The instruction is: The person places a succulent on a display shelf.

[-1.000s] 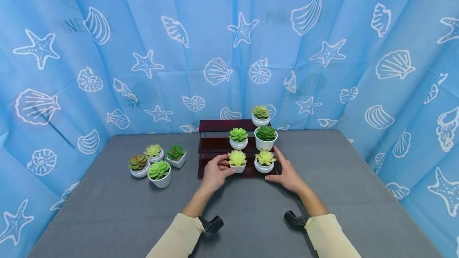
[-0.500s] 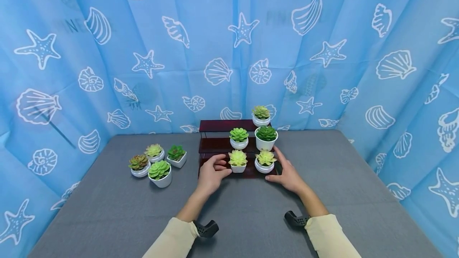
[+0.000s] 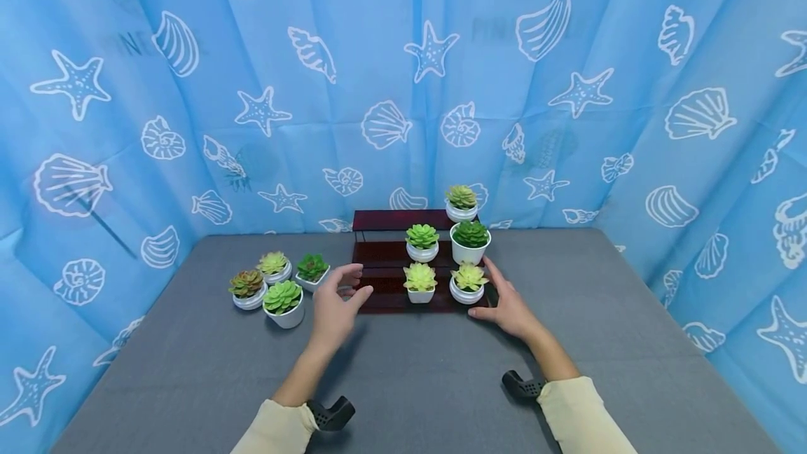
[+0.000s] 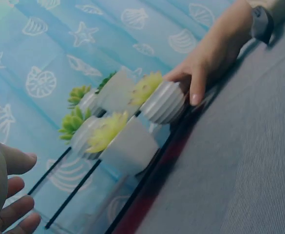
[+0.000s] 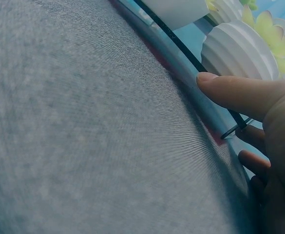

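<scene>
My left hand [image 3: 334,308] holds nothing, thumb and fingers loosely parted, in front of the left end of a dark red three-tier display stand [image 3: 384,253]. At the stand's right front corner, my right hand [image 3: 509,310] grips the end, thumb [image 5: 230,88] on the front edge and fingers round the side. The bottom tier carries a yellow-green succulent in a square white pot [image 3: 420,283] and another in a ribbed round pot [image 3: 467,284]. On the middle tier stand a bright green succulent [image 3: 422,242] and a dark green one [image 3: 469,241]. One more succulent [image 3: 461,203] tops the stand's right end.
Left of the stand, several potted succulents cluster on the grey tablecloth [image 3: 416,384]: a reddish one [image 3: 247,290], a pale one [image 3: 274,267], a green one [image 3: 284,304] and a dark green one [image 3: 312,272]. A blue shell-print curtain [image 3: 378,54] hangs behind.
My left hand has let go of the square-potted succulent on the bottom tier and moved left, away from it. My right hand stays at the stand's corner.
</scene>
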`<move>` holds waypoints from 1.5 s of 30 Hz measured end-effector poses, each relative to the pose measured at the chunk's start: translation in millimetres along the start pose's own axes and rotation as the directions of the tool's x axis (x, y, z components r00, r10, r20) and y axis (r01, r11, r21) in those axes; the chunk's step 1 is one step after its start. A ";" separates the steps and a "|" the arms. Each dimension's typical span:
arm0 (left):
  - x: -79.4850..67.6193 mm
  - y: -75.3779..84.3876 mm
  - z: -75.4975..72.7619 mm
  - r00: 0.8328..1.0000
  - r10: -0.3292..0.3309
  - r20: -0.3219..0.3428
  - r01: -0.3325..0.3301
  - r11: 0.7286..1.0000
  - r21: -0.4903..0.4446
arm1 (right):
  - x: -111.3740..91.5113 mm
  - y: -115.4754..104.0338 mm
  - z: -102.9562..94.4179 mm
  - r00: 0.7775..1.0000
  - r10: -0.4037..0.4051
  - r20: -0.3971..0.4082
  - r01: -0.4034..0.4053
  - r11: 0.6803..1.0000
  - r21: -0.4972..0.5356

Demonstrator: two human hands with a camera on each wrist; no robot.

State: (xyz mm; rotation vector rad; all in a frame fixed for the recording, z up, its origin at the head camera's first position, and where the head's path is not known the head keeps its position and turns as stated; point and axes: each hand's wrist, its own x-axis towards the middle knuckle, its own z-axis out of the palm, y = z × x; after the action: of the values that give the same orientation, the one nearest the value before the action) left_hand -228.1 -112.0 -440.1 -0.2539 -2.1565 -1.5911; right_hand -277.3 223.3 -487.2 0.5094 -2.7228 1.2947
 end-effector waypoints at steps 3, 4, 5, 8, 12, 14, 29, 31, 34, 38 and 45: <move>-0.3 0.6 -11.9 0.996 0.080 -0.045 -0.078 0.995 0.060 | -0.5 0.2 0.0 1.000 0.003 0.005 -0.003 1.000 0.003; -0.4 1.1 -15.5 0.993 0.099 -0.064 -0.094 0.992 0.086 | -0.6 0.2 -0.1 1.000 0.006 0.005 -0.006 1.000 0.005; -0.2 1.2 -19.3 0.990 0.116 -0.081 -0.107 0.988 0.112 | -0.7 0.1 -0.2 1.000 0.011 0.007 -0.011 1.000 0.007; 0.5 1.0 -30.4 0.981 0.144 -0.132 -0.122 0.979 0.166 | -0.8 0.5 -0.9 1.000 0.008 0.008 -0.008 1.000 0.004; 1.6 -2.1 -45.9 0.973 0.157 -0.171 -0.113 0.964 0.242 | -0.2 1.1 -0.9 1.000 0.017 0.013 -0.017 1.000 0.016; 2.1 -5.4 -53.2 0.970 0.155 -0.184 -0.099 0.954 0.284 | -0.1 1.3 -0.7 1.000 0.020 0.018 -0.020 1.000 0.021; -8.0 -28.7 -81.0 0.971 0.058 -0.234 0.056 0.889 0.454 | -1.1 0.2 -0.5 1.000 0.008 0.003 -0.008 1.000 0.012; -11.2 -32.0 -82.9 0.968 0.030 -0.249 0.085 0.896 0.436 | -1.5 -0.5 0.0 1.000 0.001 0.002 -0.001 1.000 0.012; -15.7 -36.6 -84.7 0.961 -0.010 -0.275 0.124 0.907 0.402 | -1.7 -1.2 0.6 1.000 -0.010 0.001 0.010 1.000 0.015; -21.1 -41.5 -85.8 0.952 -0.049 -0.302 0.157 0.925 0.345 | -1.9 -1.2 1.1 1.000 -0.007 0.000 0.007 1.000 0.026; -26.0 -47.9 -87.6 0.930 -0.113 -0.350 0.217 0.937 0.273 | -1.1 1.2 1.8 1.000 -0.001 0.002 0.000 1.000 0.031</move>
State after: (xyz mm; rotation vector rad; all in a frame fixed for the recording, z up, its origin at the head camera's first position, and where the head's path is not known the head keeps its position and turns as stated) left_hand -203.1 -206.8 -472.4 0.2849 -2.1584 -1.2451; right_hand -276.6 222.9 -489.5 0.5146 -2.7081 1.3392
